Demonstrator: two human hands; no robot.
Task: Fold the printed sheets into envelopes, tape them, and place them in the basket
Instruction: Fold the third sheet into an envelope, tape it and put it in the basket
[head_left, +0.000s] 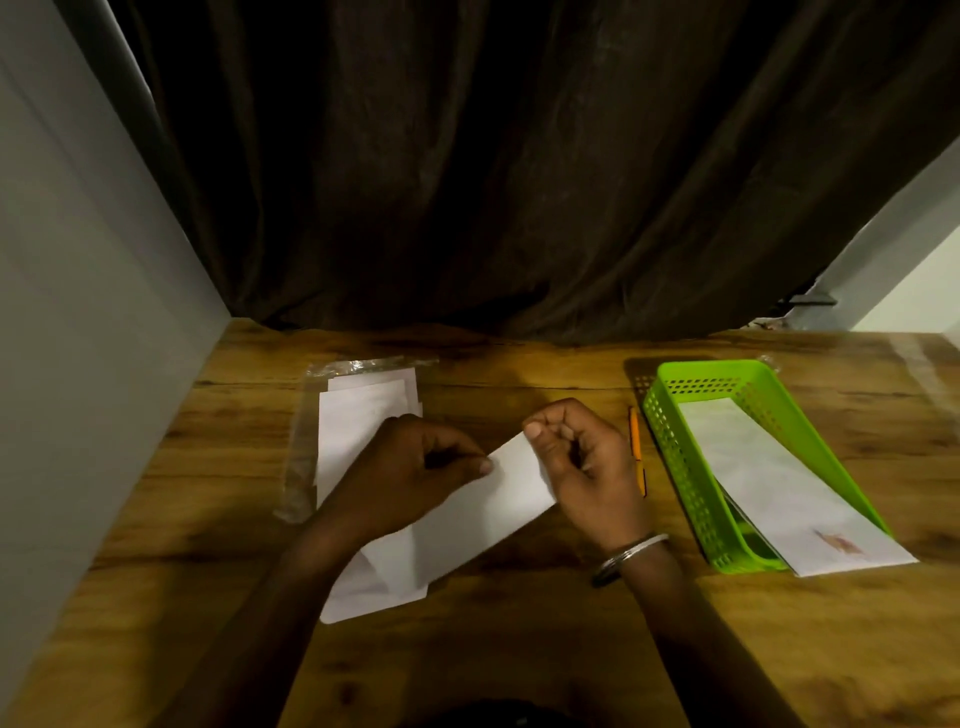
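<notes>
A white folded sheet (488, 512) is held a little above the wooden table, slanting from lower left to upper right. My left hand (410, 470) pinches its upper left edge with thumb and fingers. My right hand (587, 462) grips its upper right corner, fingers curled round the paper. Under my left wrist lies a stack of white sheets (358, 421) in a clear plastic sleeve. The green perforated basket (675, 457) stands to the right and holds a long white envelope (779, 483) that sticks out over its near end.
An orange pen (637, 449) lies between my right hand and the basket. A dark curtain (493, 182) hangs along the table's far edge. A grey wall (78, 312) bounds the table on the left.
</notes>
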